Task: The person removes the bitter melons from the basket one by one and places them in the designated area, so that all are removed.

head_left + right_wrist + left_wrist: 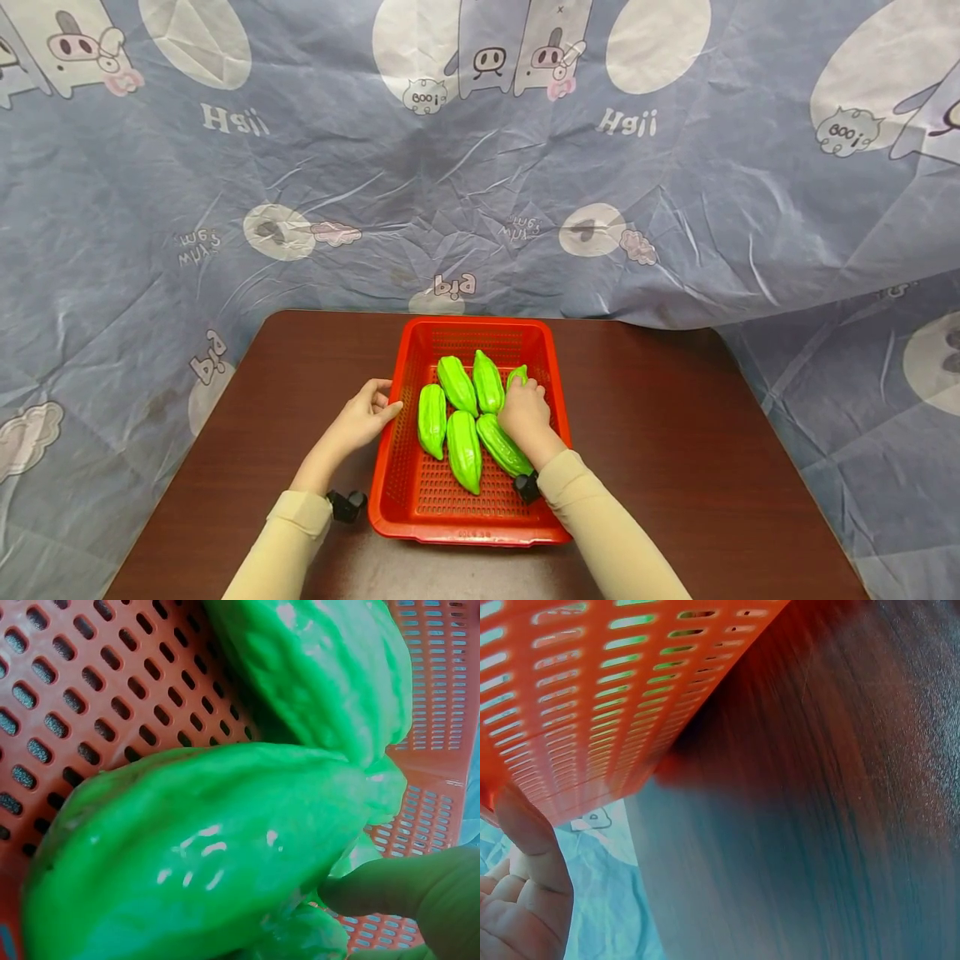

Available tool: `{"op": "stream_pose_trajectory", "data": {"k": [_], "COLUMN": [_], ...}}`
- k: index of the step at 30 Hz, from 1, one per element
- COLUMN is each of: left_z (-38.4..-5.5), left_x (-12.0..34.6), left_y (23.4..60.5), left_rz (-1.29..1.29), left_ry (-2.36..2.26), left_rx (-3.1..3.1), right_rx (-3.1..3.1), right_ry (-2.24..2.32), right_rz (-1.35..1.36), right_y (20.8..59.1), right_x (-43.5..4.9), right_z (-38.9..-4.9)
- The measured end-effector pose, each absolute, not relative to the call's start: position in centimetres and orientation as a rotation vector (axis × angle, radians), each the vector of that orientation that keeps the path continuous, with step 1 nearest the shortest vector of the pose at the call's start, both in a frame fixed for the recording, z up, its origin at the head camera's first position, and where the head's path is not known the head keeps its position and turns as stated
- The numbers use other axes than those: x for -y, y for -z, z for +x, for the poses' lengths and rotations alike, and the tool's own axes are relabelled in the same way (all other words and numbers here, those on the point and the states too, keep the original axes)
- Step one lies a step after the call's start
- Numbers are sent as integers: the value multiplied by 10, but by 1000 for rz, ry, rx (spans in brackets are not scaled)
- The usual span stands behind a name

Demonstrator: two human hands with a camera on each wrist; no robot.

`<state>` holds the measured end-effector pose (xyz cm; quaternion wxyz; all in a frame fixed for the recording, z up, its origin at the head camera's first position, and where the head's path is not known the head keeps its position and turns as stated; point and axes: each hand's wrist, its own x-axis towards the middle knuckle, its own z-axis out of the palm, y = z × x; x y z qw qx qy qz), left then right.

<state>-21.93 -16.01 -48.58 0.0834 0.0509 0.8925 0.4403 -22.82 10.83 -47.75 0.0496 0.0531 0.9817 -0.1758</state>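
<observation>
A red plastic basket (471, 533) with slotted walls holds several green, ridged bitter gourds (464, 450). At its left side my left hand (363, 417) holds the rim, thumb over the edge and the other fingers outside; the left wrist view shows the thumb (526, 825) against the basket. My right hand (527, 417) reaches into the right part of the basket, with its fingers around the far right gourd (517, 374). Much of that gourd is hidden by the hand. Under the right wrist lies another gourd (504, 446), large in the right wrist view.
The basket stands on a dark brown wooden table (675, 450). A grey-blue cloth (420, 192) printed with cartoon figures hangs behind the table and at both sides. Small black cameras are strapped to both wrists, over cream sleeves (600, 517).
</observation>
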Motion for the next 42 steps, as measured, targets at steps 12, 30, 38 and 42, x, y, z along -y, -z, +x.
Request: {"op": "stream_pose_trajectory", "data": {"k": [12,30,38,42], "left_z": [-217,-213,-215,-214], "left_x": [161,158,158,159], "left_y": [488,484,486,487], "left_rz": [170,179,183,193], "left_ry": [-1397,-1408,-1424,-1419], "left_rx": [-2606,-2569,-2551,-2564], "right_rx": [-2972,-3038,-3056,-3045], "right_ry": [537,573,586,606], "right_rz": [155,175,233,266], "right_y": [481,485,489,488], "right_x": [-109,-110,-108,-107], "right_z": [-231,-234,-236,-235]}}
